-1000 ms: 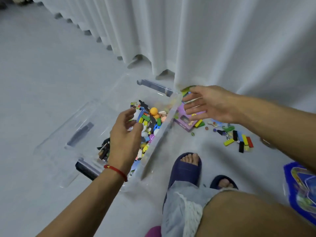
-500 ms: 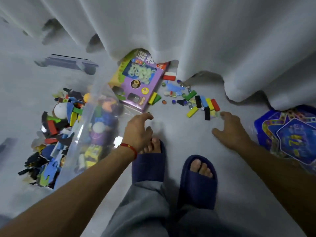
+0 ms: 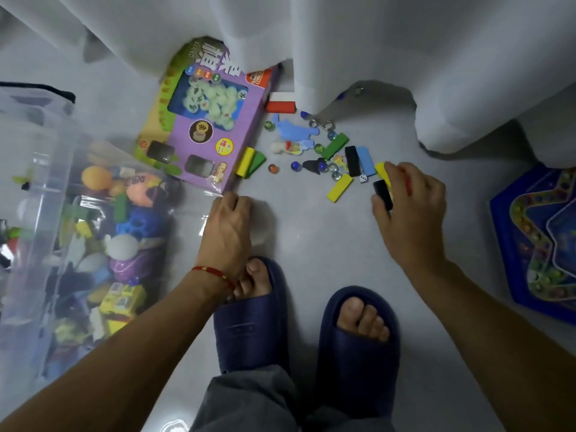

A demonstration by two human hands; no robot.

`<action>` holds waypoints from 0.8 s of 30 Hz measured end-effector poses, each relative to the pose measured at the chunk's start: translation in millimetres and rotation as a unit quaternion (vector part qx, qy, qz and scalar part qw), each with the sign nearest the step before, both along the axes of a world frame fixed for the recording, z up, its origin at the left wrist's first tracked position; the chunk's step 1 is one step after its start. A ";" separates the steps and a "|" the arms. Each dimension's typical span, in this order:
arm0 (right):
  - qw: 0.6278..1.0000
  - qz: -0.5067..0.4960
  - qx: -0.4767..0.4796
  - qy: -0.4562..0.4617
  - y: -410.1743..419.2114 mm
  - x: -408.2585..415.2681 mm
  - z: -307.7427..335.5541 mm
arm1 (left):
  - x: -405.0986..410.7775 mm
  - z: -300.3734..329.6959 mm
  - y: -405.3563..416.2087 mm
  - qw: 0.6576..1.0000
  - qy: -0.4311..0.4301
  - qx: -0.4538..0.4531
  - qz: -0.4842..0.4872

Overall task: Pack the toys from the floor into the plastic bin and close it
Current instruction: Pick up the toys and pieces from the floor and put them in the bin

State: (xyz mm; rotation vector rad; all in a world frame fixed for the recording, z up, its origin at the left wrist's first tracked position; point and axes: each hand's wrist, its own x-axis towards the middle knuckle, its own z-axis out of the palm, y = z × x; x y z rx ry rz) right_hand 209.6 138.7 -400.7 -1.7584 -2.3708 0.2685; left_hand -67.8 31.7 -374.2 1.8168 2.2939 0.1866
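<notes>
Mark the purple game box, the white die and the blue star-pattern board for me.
purple game box (image 3: 204, 137): head view, middle of its printed lid.
white die (image 3: 363, 178): head view, its top face.
blue star-pattern board (image 3: 511, 232): head view, left part of its blue border.

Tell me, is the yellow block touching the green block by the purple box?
Touching. The head view shows the yellow block lying flush against the green block, no gap.
</notes>
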 end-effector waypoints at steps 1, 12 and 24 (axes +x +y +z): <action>1.000 -0.015 0.012 -0.005 -5.7 1.1 -3.2 | 1.7 0.1 1.7 1.000 -0.017 0.011 -0.007; 0.996 -0.086 0.017 -0.012 -30.6 1.0 -7.8 | 99.8 4.1 70.3 0.987 -0.083 0.072 -0.114; 0.994 -0.083 0.057 -0.035 -30.7 9.0 -10.0 | 92.8 -8.2 72.7 0.977 -0.144 0.065 -0.143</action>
